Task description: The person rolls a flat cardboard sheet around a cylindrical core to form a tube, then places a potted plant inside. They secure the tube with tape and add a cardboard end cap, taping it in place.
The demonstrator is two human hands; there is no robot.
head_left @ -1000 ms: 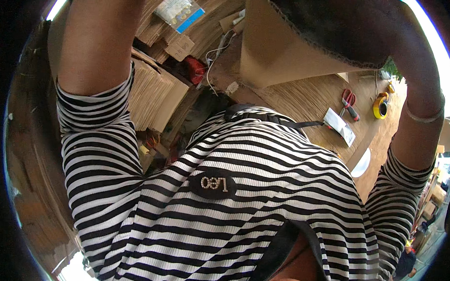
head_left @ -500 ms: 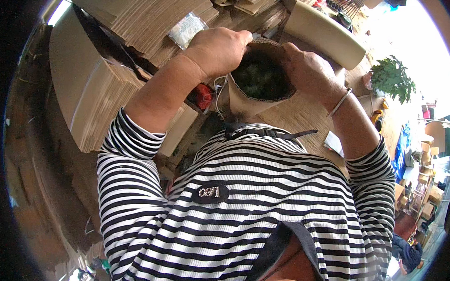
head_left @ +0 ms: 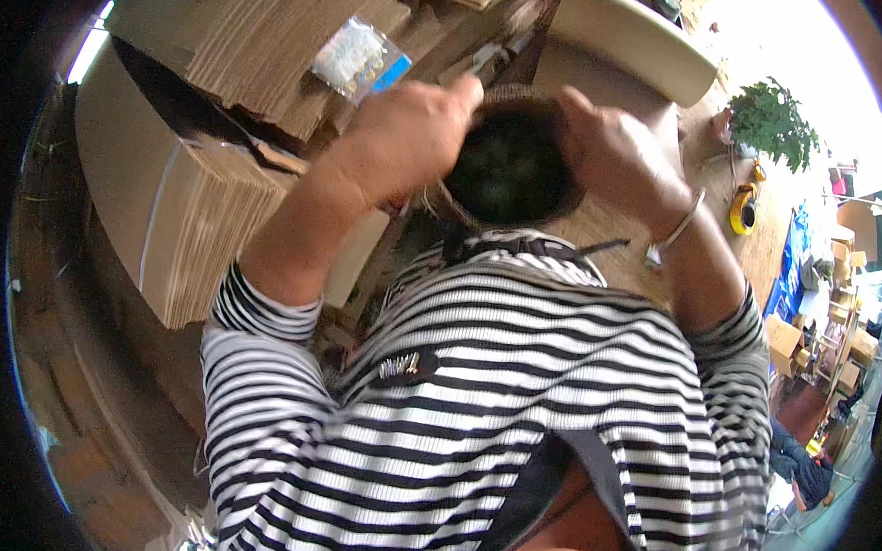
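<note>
An open-topped brown cardboard box (head_left: pixel 521 100) stands upright close in front of my body, and its rim looks rounded. Dark green leafy stuff (head_left: pixel 508 171) shows dimly down inside it. On the box's left edge, my left hand (head_left: pixel 412 134) is closed, with thumb and fingers pinching the rim. Across from it my right hand (head_left: pixel 620 160) grips the right edge, a bracelet on its wrist. Motion smears both hands a little, and the fingertips are partly hidden by the cardboard.
Thick stacks of flat cardboard (head_left: pixel 214 224) fill the left. A clear plastic packet (head_left: pixel 356 59) lies on another cardboard stack (head_left: pixel 299 37). At the back right are a large tan roll (head_left: pixel 643 40), a leafy potted plant (head_left: pixel 772 122) and a yellow tape roll (head_left: pixel 743 210). Another person (head_left: pixel 803 473) appears far right.
The view has shifted slightly. Both hands keep hold of the rim, and the box now looks closer to my body and tilted, showing more of its inside.
</note>
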